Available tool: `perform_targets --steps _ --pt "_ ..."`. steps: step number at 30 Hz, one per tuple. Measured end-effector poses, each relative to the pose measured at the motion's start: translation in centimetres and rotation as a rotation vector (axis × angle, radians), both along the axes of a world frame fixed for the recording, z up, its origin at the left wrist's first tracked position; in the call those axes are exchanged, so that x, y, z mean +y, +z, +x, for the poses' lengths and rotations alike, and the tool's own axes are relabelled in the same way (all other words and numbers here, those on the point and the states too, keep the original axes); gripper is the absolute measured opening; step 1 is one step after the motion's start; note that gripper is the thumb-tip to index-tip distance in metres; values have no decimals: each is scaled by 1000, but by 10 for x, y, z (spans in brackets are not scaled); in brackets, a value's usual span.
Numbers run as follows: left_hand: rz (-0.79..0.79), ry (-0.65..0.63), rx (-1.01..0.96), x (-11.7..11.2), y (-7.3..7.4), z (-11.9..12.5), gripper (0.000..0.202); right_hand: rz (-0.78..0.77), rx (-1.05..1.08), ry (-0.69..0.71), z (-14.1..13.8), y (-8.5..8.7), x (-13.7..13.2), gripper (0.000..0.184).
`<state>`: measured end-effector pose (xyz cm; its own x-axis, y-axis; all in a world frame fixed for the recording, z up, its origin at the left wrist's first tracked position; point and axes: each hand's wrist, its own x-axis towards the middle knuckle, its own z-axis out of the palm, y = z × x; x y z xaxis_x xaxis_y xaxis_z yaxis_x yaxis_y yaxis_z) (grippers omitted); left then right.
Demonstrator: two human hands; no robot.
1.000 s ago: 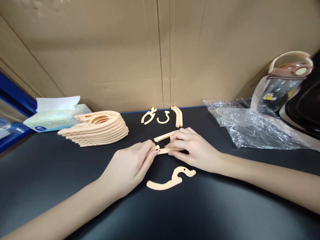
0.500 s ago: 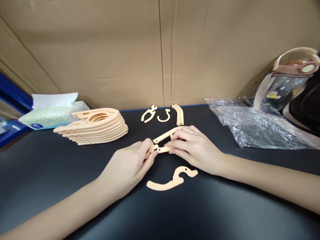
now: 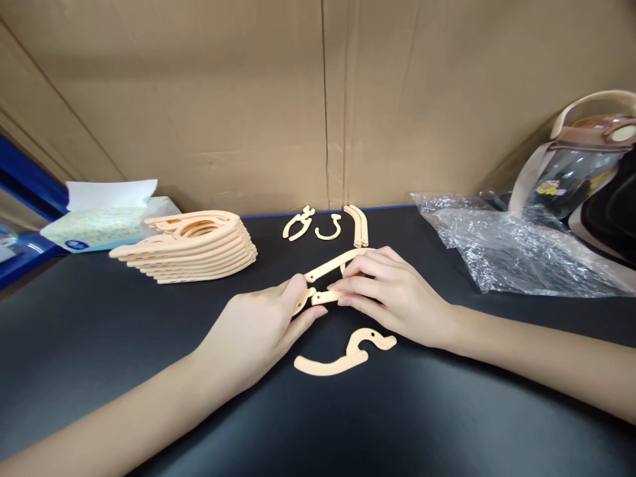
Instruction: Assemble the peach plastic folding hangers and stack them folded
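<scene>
My left hand (image 3: 258, 324) pinches a small cream plastic hanger piece (image 3: 301, 302) with a hole in it, mostly hidden by the fingers. Facing it, my right hand (image 3: 397, 291) closes its fingers over a pair of cream hanger arms. The lower hanger arm (image 3: 324, 297) points at the left hand's piece, its holed end beside it; whether they touch, I cannot tell. Behind lies the upper hanger arm (image 3: 332, 264), partly under the right fingers. Nearer me on the black table (image 3: 318, 430) rests a hanger hook joined to a curved arm (image 3: 330, 365).
A stack of folded cream hangers (image 3: 199, 255) stands left, before a tissue pack (image 3: 99, 225). Loose hanger parts (image 3: 328, 233) lie along the back by the cardboard wall (image 3: 223, 99). Clear plastic wrap (image 3: 511, 252) and a water bottle (image 3: 571, 172) are at right.
The left thumb has straightened and shifted slightly right, toward the lower hanger arm's end. The left hand's piece has turned a little. The whole view has shifted slightly.
</scene>
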<state>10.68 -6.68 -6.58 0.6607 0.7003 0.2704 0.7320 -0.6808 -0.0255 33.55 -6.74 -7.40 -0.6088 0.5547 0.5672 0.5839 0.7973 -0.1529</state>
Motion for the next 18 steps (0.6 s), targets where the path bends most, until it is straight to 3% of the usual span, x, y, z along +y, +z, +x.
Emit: perform_targets --steps 6,18 --pt "51 -72 39 3 -1 -4 35 -4 -20 5 0 1 -1 21" --pt "-11 -90 117 4 4 -1 29 -3 -62 15 -2 3 -4 24"
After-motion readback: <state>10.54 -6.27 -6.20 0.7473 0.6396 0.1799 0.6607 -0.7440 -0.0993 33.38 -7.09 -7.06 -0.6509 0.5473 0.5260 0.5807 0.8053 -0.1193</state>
